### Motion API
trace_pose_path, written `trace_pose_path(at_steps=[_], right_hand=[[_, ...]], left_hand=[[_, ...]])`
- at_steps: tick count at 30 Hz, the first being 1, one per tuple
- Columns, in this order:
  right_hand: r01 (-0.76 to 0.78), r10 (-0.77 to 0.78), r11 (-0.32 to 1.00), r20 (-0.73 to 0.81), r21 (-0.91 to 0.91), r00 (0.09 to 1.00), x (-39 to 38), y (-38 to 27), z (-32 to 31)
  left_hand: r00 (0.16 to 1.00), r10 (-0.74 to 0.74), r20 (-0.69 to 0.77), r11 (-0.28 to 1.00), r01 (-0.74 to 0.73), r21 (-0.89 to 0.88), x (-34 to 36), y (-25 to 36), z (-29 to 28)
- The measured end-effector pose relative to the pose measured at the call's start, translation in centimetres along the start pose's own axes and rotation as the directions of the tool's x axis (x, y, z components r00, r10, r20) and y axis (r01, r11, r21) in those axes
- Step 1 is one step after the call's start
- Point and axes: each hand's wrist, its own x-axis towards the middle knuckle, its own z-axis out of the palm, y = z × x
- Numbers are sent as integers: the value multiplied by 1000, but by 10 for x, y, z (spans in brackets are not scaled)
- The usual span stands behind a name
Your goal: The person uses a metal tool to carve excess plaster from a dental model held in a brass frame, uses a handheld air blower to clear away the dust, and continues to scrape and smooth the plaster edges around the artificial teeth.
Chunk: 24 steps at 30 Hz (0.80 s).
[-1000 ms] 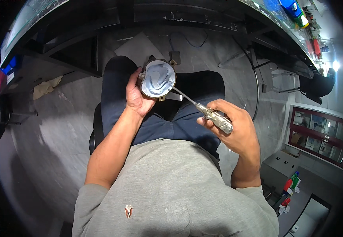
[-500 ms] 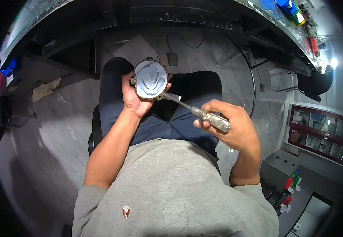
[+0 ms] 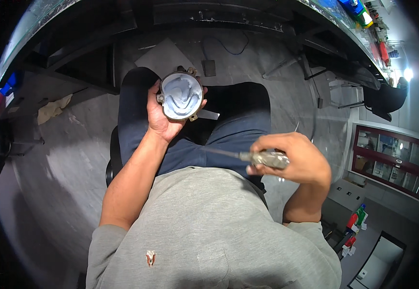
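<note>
Over my lap, my left hand cups a round metal dental flask half from below. Pale blue-grey plaster fills it, with a curved horseshoe-shaped groove in the surface. Small brass-coloured lugs stick out from its rim. My right hand grips a screwdriver-like tool by its thick, plaster-crusted handle. Its thin shaft points left over my thighs, apart from the flask, and its tip is blurred. Just right of the flask's lower edge shows a flat pale strip; whether it touches the flask I cannot tell.
A dark-framed workbench curves across the far side. A grey panel, a small dark box with a cable, and a beige cloth lie below it. At right stand a black chair and a red-framed cabinet.
My right hand has drawn the tool away from the flask's edge, toward me and to the right. The flask in my left hand has shifted only slightly left.
</note>
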Motion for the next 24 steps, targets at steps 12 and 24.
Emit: trace_pose_path(at_steps=[12,24], right_hand=[[-41,84,989,-322,141,943,17,-26,20],[71,-53,994,-210,82,976,25,-35,33]], left_hand=[[999,33,2,994,-33,105,0,-2,-3],[999,1,45,996,-4,84,1,-2,-5]])
